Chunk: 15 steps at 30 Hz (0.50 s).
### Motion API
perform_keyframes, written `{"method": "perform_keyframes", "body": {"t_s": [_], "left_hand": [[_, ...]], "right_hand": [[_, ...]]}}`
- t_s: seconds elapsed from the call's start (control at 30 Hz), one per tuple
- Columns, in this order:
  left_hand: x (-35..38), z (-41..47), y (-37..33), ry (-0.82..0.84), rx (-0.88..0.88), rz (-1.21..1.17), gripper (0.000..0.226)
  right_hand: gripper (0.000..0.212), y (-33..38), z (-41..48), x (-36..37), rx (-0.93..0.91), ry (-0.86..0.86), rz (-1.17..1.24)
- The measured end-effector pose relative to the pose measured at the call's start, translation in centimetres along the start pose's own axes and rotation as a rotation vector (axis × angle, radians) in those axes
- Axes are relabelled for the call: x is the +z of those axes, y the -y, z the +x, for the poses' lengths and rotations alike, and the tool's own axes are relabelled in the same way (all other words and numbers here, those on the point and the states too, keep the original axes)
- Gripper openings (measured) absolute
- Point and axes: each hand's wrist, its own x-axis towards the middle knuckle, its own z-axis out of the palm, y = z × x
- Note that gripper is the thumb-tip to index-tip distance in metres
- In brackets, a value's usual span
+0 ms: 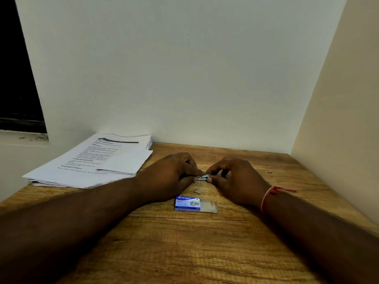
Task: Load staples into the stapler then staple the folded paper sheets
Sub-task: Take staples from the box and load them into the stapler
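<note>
At the centre of the frame, a small silvery metal piece [202,177] is held just above the brown wood-grain tabletop [184,253], pinched from one side by the grip of the left hand [174,173] and from the other by the grip of the right hand [235,177], with fingers and thumbs curled onto it. Whether a strip of staples, the stapler's loading channel or both are held cannot be told, since most of it is covered by the fingers. The loading step is judged to be in hand. It would be done well if the strip were kept straight, lined up squarely with the channel and slid in without force, so that no staples are snapped off. A short silvery block of staples [197,191] lies loose just below the hands. Lower still, a blue cardboard staple box [187,203] is seen with its clear inner tray pulled out to the right. A stack of white printed paper sheets [92,162], not yet stapled as far as can be seen, is spread at the centre left of the frame, its corner near the left hand. A red thread band [268,195] is worn on the right wrist.
</note>
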Motion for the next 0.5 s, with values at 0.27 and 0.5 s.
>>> {"method": "perform_keyframes", "body": {"t_s": [0.27, 0.5], "left_hand": [[-0.18, -0.24, 0.12, 0.034, -0.004, 0.002, 0.025], [-0.25, -0.31, 0.67, 0.004, 0.010, -0.004, 0.023]], "right_hand": [[0.012, 0.32, -0.05, -0.06, 0.002, 0.009, -0.012], [0.012, 0.58, -0.30, -0.19, 0.001, 0.010, -0.016]]}}
